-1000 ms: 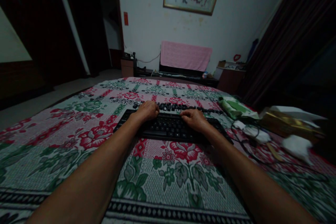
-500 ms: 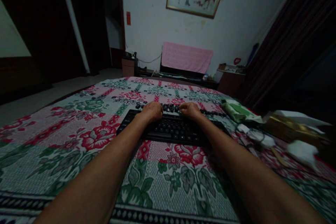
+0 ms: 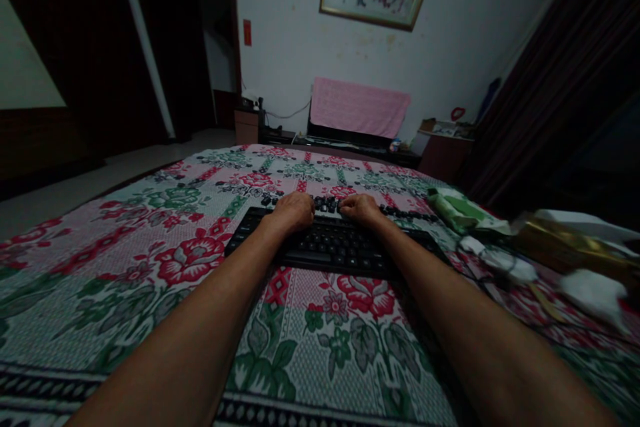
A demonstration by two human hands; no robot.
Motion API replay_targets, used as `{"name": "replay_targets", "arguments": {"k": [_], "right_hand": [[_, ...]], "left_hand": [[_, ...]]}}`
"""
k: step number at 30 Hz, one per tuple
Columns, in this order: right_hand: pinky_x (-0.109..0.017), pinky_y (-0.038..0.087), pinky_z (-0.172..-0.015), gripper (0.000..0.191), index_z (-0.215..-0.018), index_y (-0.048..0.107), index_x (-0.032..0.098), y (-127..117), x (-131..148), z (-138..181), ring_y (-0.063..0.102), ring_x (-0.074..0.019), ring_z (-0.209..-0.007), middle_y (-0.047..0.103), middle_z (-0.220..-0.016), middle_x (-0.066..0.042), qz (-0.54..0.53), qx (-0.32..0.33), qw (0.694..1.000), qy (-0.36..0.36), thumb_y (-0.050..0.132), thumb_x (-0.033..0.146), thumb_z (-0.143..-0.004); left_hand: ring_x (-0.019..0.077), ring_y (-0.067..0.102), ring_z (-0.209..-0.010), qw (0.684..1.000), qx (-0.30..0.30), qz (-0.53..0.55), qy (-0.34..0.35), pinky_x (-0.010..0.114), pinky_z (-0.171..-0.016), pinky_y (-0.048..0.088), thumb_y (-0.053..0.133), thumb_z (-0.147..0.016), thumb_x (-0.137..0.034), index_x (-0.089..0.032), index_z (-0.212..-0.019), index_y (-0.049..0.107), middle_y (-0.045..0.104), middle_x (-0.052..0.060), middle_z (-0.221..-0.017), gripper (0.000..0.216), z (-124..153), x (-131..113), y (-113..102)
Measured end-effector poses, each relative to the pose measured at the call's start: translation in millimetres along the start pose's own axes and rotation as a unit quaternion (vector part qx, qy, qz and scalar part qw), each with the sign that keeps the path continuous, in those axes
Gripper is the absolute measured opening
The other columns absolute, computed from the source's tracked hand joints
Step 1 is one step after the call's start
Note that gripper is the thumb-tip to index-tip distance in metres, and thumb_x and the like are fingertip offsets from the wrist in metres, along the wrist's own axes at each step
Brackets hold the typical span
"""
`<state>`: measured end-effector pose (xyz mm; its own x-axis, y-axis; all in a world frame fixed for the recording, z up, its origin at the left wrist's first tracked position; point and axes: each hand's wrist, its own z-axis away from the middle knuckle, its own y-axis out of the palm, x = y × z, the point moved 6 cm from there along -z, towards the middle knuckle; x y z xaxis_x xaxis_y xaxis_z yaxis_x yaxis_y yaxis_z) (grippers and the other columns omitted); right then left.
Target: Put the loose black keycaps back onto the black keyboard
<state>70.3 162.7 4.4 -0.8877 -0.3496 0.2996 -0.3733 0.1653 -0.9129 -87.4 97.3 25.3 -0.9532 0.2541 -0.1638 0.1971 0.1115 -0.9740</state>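
A black keyboard (image 3: pixel 320 257) lies across the flowered bedspread in front of me. Along its far edge runs a row of loose black keycaps (image 3: pixel 327 204). My left hand (image 3: pixel 295 211) is over the keyboard's far left part, its fingers curled beside the keycaps; their tips are hidden behind the hand. My right hand (image 3: pixel 361 208) is over the far edge, right of the middle, with its fingers bent together at the keycaps. Whatever either hand pinches is too small or too hidden to make out.
On the right lie a green tissue pack (image 3: pixel 463 212), a gold box (image 3: pixel 570 240), crumpled white bags (image 3: pixel 593 292) and cables. The flowered bedspread (image 3: pixel 165 320) spreads all around. Beyond the bed stands a low cabinet below a pink cloth (image 3: pixel 360 107).
The view has shifted slightly, so the scene sits a little further right. Both hands stay at nearly the same places by the keycaps.
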Motion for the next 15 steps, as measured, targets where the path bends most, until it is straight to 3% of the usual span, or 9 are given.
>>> {"name": "replay_targets", "arguments": {"k": [5, 8, 10, 15], "right_hand": [[-0.022, 0.04, -0.063, 0.013, -0.067, 0.066, 0.019, -9, 0, 6, 0.057, -0.0144, -0.068, 0.065, -0.066, -0.001, -0.057, -0.023, 0.998, 0.006, 0.054, 0.021, -0.063], [-0.021, 0.039, -0.058, 0.012, -0.067, 0.063, 0.017, -20, 3, 18, 0.053, -0.0106, -0.059, 0.06, -0.061, 0.002, -0.194, -0.035, 0.98, 0.019, 0.054, 0.024, -0.064], [-0.019, 0.037, -0.051, 0.015, -0.073, 0.061, 0.017, -21, 8, 29, 0.05, -0.0081, -0.054, 0.058, -0.059, 0.003, -0.341, 0.009, 0.939, 0.038, 0.056, 0.029, -0.065], [-0.015, 0.038, -0.047, 0.018, -0.076, 0.058, 0.018, -15, 24, 59, 0.05, -0.0051, -0.055, 0.056, -0.062, 0.004, -0.611, 0.101, 0.781, 0.087, 0.064, 0.026, -0.061]], "left_hand": [[0.0238, 0.057, -0.084, 1.0, -0.006, 0.016, -0.002, 0.033, -0.075, 0.043, 0.048, -0.064, -0.019, -0.02, -0.08, 0.068, 0.065, 0.01, -0.085, 0.025, 1, 0, -1], [0.0224, 0.057, -0.084, 0.996, -0.056, 0.074, 0.017, 0.031, -0.076, 0.042, 0.049, -0.064, -0.018, -0.02, -0.08, 0.068, 0.066, 0.008, -0.084, 0.024, 1, -7, -7], [0.0197, 0.058, -0.082, 0.983, -0.091, 0.151, 0.043, 0.028, -0.076, 0.042, 0.05, -0.065, -0.021, -0.02, -0.082, 0.067, 0.066, 0.006, -0.082, 0.024, 0, -14, -11], [0.0138, 0.059, -0.074, 0.911, -0.094, 0.393, 0.083, 0.022, -0.068, 0.045, 0.056, -0.064, -0.026, -0.016, -0.089, 0.064, 0.066, 0.003, -0.081, 0.028, -3, -31, -9]]}}
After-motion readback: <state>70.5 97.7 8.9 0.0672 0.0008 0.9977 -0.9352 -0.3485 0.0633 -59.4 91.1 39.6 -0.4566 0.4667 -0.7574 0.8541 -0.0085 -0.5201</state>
